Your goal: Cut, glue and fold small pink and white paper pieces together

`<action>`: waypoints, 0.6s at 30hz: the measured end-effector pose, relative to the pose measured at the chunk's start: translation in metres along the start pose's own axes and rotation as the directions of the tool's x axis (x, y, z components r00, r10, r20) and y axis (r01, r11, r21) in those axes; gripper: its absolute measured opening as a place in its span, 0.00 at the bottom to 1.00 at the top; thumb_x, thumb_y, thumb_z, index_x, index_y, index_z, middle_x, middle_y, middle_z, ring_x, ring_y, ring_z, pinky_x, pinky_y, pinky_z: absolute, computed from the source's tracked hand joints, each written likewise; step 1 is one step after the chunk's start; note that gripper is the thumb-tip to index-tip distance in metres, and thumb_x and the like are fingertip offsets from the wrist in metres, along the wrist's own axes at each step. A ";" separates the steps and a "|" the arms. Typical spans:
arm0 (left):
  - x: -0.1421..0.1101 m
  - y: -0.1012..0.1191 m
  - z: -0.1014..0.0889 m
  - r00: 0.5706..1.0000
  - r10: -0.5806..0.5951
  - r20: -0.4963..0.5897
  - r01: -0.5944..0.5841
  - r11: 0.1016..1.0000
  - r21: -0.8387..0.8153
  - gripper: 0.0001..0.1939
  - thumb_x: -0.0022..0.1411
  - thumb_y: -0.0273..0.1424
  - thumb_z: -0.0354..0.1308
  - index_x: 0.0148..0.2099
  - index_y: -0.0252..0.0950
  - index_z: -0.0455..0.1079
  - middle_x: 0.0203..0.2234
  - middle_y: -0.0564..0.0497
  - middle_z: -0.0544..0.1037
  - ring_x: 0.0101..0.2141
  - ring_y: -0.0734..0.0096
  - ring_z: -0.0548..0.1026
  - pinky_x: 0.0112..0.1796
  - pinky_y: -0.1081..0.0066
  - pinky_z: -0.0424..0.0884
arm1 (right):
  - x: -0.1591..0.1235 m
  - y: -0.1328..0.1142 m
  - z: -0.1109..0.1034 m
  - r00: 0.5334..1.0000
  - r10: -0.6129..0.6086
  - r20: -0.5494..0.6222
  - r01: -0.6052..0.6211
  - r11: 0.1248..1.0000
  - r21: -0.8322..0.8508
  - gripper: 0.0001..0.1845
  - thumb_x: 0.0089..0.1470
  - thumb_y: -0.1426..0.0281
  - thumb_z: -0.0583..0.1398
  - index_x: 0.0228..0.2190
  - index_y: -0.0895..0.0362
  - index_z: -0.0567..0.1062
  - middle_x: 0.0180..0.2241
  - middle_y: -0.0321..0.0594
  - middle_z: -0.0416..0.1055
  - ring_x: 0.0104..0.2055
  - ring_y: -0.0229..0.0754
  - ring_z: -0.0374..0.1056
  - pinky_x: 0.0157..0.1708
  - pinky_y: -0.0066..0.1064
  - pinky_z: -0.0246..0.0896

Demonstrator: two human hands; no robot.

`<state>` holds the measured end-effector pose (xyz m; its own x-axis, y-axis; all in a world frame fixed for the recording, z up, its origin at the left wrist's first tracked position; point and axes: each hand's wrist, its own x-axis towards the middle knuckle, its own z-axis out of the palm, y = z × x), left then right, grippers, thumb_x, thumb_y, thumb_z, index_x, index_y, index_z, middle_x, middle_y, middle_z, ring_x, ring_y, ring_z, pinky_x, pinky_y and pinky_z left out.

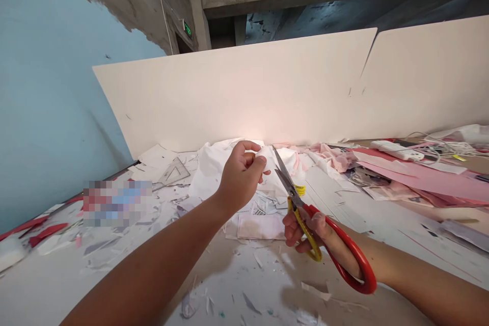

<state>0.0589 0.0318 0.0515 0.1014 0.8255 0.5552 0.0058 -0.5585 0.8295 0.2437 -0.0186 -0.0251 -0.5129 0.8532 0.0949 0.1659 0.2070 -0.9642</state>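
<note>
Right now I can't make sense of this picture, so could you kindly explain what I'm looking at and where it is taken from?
There is no machine here. This is one view from a camera worn on a person's head, looking down at their own bare hands. The left hand pinches a white scrap in its fingers. The right hand holds red-and-yellow-handled scissors, blades open. On the table lie paper scraps, a white cloth, a set square and pink sheets.

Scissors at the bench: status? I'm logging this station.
Right hand grips red-and-yellow scissors, blades open. Left hand pinches small white piece. Blade tips right beside it; white cloth heap behind.
</note>
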 end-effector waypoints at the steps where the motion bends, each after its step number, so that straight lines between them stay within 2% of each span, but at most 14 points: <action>1: 0.000 0.000 0.000 1.000 -0.002 0.009 0.002 1.000 -0.004 0.06 0.55 0.30 0.52 0.36 0.39 0.58 0.13 0.64 0.61 0.16 0.83 0.61 0.33 0.71 0.71 | 0.000 0.000 0.000 1.000 0.006 0.016 -0.006 1.000 0.027 0.38 0.48 0.41 0.37 0.40 0.56 0.66 0.37 0.47 0.66 0.38 0.47 0.64 0.39 0.42 0.60; 4: -0.001 0.000 0.001 0.999 -0.013 0.033 0.013 1.000 -0.012 0.06 0.54 0.30 0.52 0.35 0.39 0.58 0.13 0.64 0.60 0.15 0.84 0.61 0.32 0.71 0.71 | 0.001 -0.004 0.002 1.000 -0.006 0.008 0.006 0.997 0.083 0.40 0.45 0.39 0.37 0.39 0.57 0.66 0.36 0.47 0.65 0.38 0.48 0.65 0.39 0.42 0.61; 8: -0.002 0.001 0.002 0.996 -0.052 0.066 0.054 0.998 -0.038 0.06 0.54 0.30 0.52 0.36 0.39 0.58 0.13 0.65 0.60 0.15 0.84 0.60 0.33 0.70 0.71 | 0.001 -0.014 0.003 1.000 0.008 -0.007 -0.007 0.997 0.072 0.40 0.43 0.38 0.38 0.37 0.57 0.66 0.36 0.47 0.65 0.37 0.48 0.66 0.39 0.43 0.61; 14: -0.005 0.000 0.003 0.986 -0.087 0.141 0.097 0.993 -0.070 0.07 0.54 0.28 0.51 0.37 0.39 0.57 0.14 0.64 0.60 0.15 0.85 0.61 0.32 0.72 0.70 | 0.000 -0.014 0.001 1.000 -0.006 -0.010 0.007 0.999 0.048 0.39 0.46 0.39 0.37 0.38 0.57 0.66 0.36 0.46 0.65 0.35 0.46 0.66 0.38 0.41 0.60; 18: -0.006 -0.003 0.004 0.980 -0.103 0.170 0.116 0.991 -0.069 0.08 0.55 0.29 0.51 0.38 0.40 0.57 0.15 0.63 0.63 0.17 0.83 0.64 0.27 0.76 0.67 | 0.001 -0.015 0.002 0.999 -0.015 -0.042 0.016 0.999 0.028 0.37 0.47 0.41 0.36 0.37 0.56 0.66 0.32 0.42 0.64 0.31 0.42 0.64 0.35 0.39 0.60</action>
<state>0.0623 0.0282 0.0456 0.2677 0.8527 0.4486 -0.0513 -0.4523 0.8904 0.2390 -0.0223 -0.0115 -0.4793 0.8695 0.1194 0.1343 0.2071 -0.9691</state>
